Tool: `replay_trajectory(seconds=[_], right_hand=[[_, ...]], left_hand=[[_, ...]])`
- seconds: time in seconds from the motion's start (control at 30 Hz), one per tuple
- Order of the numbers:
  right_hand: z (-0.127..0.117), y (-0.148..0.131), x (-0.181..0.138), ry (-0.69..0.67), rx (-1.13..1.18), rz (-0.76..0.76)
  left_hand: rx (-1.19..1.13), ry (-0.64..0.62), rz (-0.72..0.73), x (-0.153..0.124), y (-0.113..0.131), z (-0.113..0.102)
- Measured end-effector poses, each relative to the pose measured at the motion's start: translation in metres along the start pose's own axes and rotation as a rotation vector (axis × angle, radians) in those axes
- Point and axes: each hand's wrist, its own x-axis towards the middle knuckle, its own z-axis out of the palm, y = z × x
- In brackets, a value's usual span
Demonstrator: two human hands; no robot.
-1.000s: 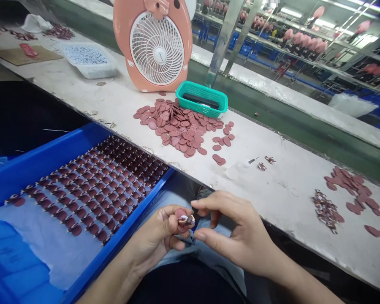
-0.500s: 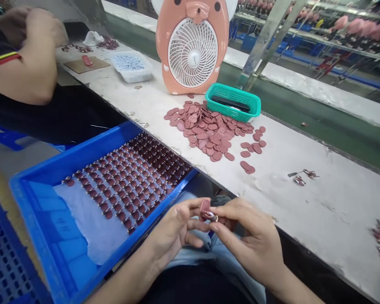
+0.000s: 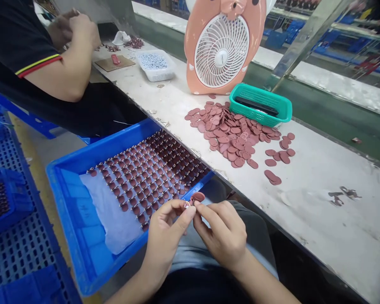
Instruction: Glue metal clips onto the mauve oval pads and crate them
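A small reddish-brown oval disc with a pale piece and a thin yellowish strand at its base is pinched between my two hands, above my lap. My left hand grips the pale end between thumb and index finger. The fingertips of my right hand close on the disc's lower edge, just beside the left thumb. How the parts join is hidden by my fingers. To the left, a blue tray holds rows of similar assembled disc pieces on a white sheet.
Loose oval discs are heaped on the worktable, beside a green basket and an orange animal-shaped fan. Small dark parts lie right. A white tub stands farther back, near a co-worker's arm.
The view has swung right-to-left, shifting the table scene rightward. My hands have drawn closer together, and the disc now stands above my fingertips, tipped flatter than before.
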Motion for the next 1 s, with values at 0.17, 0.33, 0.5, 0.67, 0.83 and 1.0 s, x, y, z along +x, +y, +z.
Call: replay_trajectory(seconds=[0.17,0.33,0.5,0.67,0.83,1.0], right_hand=[[0.013,-0.006,0.004,-0.036,-0.004,-0.019],[-0.013,-0.014,0.003,-0.078,0.078,-0.174],[-0.043,0.001,-0.017,-0.080,0.019,-0.096],[-0.051,0.019,-0.042,-0.059,-0.048,-0.012],[-0.053,0.021,-0.054,-0.075,-0.057,0.030],[-0.054,0.022,-0.057,-0.053,-0.060,0.048]], left_hand=[[0.069,0.074,-0.022,0.007,0.000,-0.010],[0.291,0.234,-0.024,0.022,0.005,-0.060],[0.786,0.394,-0.076,0.045,0.006,-0.155],[1.219,0.180,-0.189,0.064,-0.014,-0.206],[1.445,0.056,-0.229,0.076,-0.031,-0.213],[1.513,0.004,-0.233,0.081,-0.034,-0.214]])
